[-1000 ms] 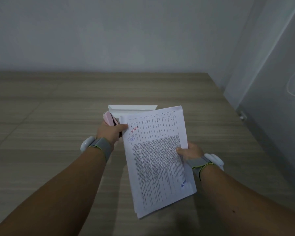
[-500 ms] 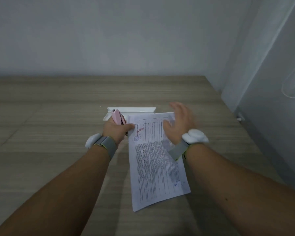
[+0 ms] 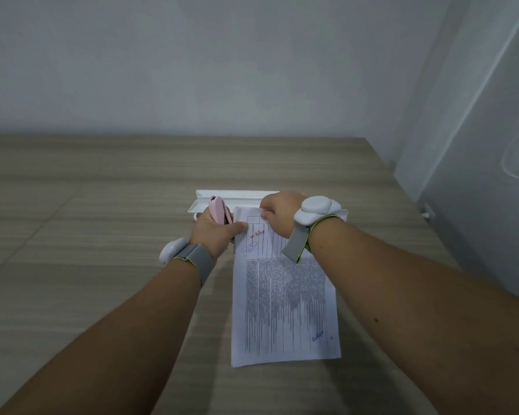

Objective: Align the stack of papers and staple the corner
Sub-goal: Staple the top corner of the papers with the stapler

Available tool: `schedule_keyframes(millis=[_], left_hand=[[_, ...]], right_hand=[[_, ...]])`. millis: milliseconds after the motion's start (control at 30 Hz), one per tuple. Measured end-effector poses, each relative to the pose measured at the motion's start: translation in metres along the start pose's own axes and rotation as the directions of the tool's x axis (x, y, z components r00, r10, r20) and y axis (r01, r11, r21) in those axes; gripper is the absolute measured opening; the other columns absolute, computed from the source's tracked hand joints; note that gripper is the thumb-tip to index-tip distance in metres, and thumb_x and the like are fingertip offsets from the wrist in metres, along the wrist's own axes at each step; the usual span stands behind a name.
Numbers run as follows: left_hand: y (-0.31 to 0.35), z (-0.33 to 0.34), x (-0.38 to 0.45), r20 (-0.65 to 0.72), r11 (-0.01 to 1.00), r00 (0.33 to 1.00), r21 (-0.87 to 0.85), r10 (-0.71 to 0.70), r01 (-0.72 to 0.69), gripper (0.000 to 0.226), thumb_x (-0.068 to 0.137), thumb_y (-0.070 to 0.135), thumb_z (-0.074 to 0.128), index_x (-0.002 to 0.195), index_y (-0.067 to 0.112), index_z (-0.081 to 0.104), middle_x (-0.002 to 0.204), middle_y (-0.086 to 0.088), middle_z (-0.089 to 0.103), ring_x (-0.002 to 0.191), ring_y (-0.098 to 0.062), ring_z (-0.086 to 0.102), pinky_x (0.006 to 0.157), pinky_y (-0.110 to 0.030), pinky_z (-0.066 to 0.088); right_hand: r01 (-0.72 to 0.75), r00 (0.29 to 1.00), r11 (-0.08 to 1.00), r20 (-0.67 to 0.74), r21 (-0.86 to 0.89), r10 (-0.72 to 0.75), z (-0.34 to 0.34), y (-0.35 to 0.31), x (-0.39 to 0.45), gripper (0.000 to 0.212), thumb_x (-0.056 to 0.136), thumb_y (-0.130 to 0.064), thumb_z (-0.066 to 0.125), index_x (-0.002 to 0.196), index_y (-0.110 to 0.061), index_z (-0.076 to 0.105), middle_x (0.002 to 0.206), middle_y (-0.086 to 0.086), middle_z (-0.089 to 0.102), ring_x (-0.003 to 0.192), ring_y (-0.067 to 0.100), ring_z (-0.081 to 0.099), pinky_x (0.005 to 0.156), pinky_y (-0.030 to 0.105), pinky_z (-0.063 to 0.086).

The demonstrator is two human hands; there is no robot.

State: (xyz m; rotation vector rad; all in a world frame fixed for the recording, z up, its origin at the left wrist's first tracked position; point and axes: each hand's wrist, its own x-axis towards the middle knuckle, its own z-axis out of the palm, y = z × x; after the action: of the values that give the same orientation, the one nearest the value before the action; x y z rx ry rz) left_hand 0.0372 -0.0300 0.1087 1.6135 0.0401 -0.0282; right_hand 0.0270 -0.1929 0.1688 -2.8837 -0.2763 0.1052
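Head view: a wood-grain worktop point(image 3: 102, 235) against grey walls bears one paper stack point(image 3: 285, 307) and one white tray point(image 3: 237, 194); left hand point(image 3: 215, 235) grips one pink stapler point(image 3: 218, 209) at its top-left corner, right hand point(image 3: 280, 212) pinches its top edge.

Nothing is reading clearly on the white printed top sheet of the paper stack point(image 3: 285, 298) lying on the wooden table. Red handwriting is showing near its top left, a small blue stamp below that and blue handwriting at the bottom right, all too blurred to make out.
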Motion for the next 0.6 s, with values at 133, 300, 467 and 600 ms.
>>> schedule_keyframes(millis=[133,300,467,600], left_hand=[[0.002,-0.001,0.000,0.047,0.979,0.994,-0.173,-0.099,0.106,0.018,0.081,0.014,0.064,0.094,0.008,0.053,0.083,-0.016,0.060,0.078,-0.030,0.057,0.074,-0.045,0.050],[0.021,-0.003,0.007,-0.055,0.879,0.971,-0.439,-0.231,0.184,0.023,0.094,0.033,0.034,0.097,0.014,0.046,0.080,-0.010,0.068,0.076,-0.023,0.062,0.069,-0.037,0.053],[0.035,0.005,0.007,-0.233,0.978,0.972,-0.208,-0.018,-0.032,0.030,0.094,0.041,0.032,0.111,0.018,0.041,0.085,-0.002,0.071,0.068,-0.013,0.065,0.054,-0.024,0.052],[0.042,0.019,-0.001,-0.244,0.978,0.955,-0.080,0.167,-0.192,0.029,0.096,0.035,0.033,0.116,0.015,0.040,0.095,-0.010,0.069,0.073,-0.017,0.064,0.070,-0.031,0.053]], right_hand=[[-0.030,0.999,1.000,0.028,-0.008,0.030,-0.005,-0.007,-0.007,0.028,0.093,-0.021,0.042,0.106,-0.009,0.064,0.110,0.012,0.067,0.101,0.032,0.062,0.083,0.033,0.050],[-0.067,0.995,0.997,0.073,-0.030,0.069,-0.007,-0.010,-0.012,0.030,0.095,-0.018,0.041,0.112,-0.006,0.063,0.115,0.014,0.066,0.105,0.031,0.061,0.073,0.027,0.043],[-0.078,0.992,0.996,0.094,-0.036,0.081,-0.009,-0.013,-0.013,0.029,0.094,-0.017,0.043,0.110,-0.006,0.064,0.114,0.011,0.066,0.083,0.021,0.054,0.069,0.024,0.037],[-0.071,0.992,0.997,0.105,-0.043,0.075,-0.007,-0.017,-0.013,0.024,0.093,-0.018,0.045,0.105,-0.012,0.065,0.102,0.006,0.063,0.081,0.020,0.051,0.069,0.024,0.038]])
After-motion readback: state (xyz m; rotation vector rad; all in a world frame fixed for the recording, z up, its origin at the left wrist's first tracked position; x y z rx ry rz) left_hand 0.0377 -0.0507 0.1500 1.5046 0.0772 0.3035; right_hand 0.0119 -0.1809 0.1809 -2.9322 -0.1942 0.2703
